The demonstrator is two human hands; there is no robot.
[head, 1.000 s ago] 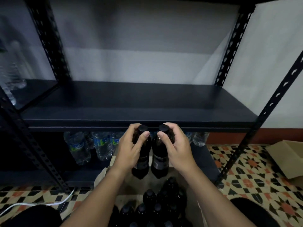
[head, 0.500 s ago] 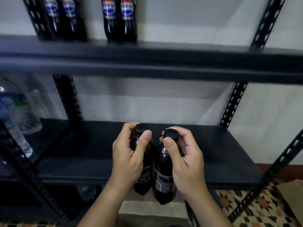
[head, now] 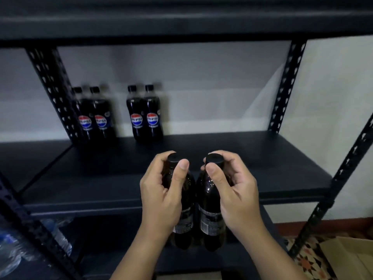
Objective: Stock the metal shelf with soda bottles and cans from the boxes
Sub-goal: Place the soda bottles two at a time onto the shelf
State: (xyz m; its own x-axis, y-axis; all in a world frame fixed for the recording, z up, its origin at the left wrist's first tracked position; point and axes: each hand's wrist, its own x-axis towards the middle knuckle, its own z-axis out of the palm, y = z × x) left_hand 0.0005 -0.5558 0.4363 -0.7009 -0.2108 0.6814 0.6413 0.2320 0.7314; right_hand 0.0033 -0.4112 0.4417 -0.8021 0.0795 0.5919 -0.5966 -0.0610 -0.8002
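Since half second ago we raise both bottles to Pepsi-stocked shelf point(head: 262, 158). Four Pepsi bottles point(head: 144, 116) stand back-left. Left hand point(head: 161, 196) grips left bottle point(head: 182, 221); right hand point(head: 239, 194) grips right bottle point(head: 211, 221). Both upright, touching, at front edge; bare board ahead-right, nearer our right hand.

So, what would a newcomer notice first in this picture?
First, the two dark soda bottles held up in the centre, the left hand gripping one and the right hand the other. Then the four Pepsi bottles standing in two pairs at the back left of the black metal shelf.
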